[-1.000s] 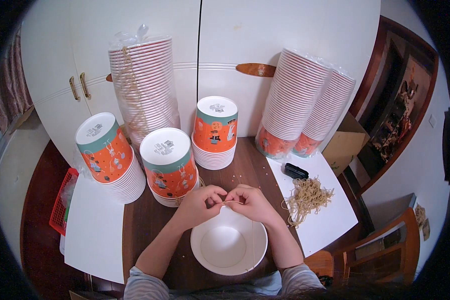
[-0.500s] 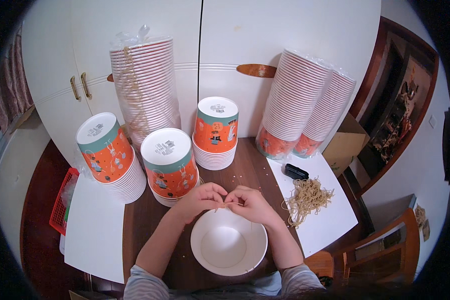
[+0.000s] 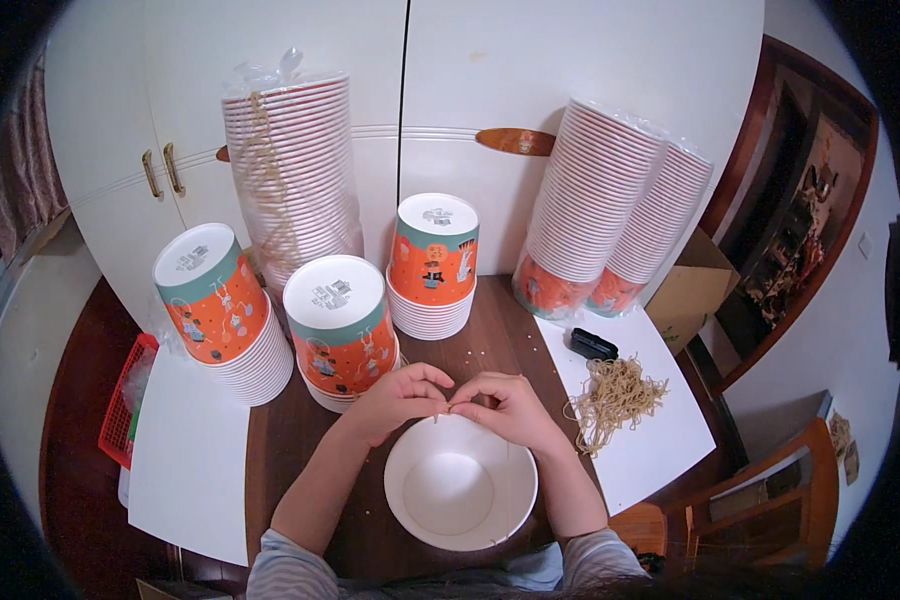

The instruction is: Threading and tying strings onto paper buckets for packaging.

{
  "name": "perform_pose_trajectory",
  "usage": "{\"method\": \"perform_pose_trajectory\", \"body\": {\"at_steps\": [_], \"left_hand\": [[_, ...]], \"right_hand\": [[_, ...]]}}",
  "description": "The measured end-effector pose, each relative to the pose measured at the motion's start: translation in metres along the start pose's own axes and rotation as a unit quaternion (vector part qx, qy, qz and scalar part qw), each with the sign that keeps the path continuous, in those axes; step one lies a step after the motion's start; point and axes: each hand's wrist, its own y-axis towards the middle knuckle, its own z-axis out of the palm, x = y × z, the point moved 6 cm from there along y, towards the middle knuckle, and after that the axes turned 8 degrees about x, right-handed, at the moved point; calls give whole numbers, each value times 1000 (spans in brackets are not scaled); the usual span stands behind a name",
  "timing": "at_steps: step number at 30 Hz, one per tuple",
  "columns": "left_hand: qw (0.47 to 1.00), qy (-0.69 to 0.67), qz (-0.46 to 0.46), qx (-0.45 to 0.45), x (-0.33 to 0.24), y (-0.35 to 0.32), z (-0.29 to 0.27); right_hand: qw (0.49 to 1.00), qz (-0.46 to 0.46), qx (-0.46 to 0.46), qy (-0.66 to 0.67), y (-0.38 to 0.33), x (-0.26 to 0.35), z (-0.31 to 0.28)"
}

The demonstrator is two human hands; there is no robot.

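Observation:
A white paper bucket (image 3: 407, 490) stands mouth up in front of me, its inside bare white. At its far rim my left hand (image 3: 400, 403) and my right hand (image 3: 500, 407) meet, thumbs and forefingers pinched together fingertip to fingertip. Between them is a thin piece of tan cord (image 3: 436, 417), mostly hidden by the fingers; how it runs at the rim cannot be made out. On the right lies a tangled heap of the same tan cord (image 3: 620, 395).
Upside-down stacks of orange-and-green buckets stand left (image 3: 220, 310), ahead (image 3: 338, 350) and behind (image 3: 433, 270). Tall plastic-wrapped stacks rise at back left (image 3: 295, 180) and back right (image 3: 595, 200). A black object (image 3: 593, 344) lies by the cord heap. A wooden chair (image 3: 820, 490) is at right.
Both hands stay at the far rim, with only slight finger movement. A bit of cord that showed over the right fingers is now less visible.

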Motion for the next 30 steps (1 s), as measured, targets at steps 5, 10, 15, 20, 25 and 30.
{"method": "perform_pose_trajectory", "body": {"at_steps": [5, 10, 15, 20, 25, 30], "left_hand": [[1000, 14, -16, 0, 0, -1, 3], [949, 316, 13, -2, -4, -5, -2], [933, 357, 30, -22, -8, -5, 7], [950, 305, 25, -66, -10, -9, 4], [939, 328, 25, -101, -14, -13, 2], [887, 442, 40, -130, -37, -20, 14]], "right_hand": [[1000, -3, -11, -20, 0, -1, -1], [1000, 5, -17, -16, 0, -3, -1], [1000, 22, -4, -18, 0, -4, 0], [1000, 24, 2, -17, -1, -5, 0], [1000, 23, 16, 7, 0, -5, 5], [997, 57, 40, 21, 0, -13, 9]]}}
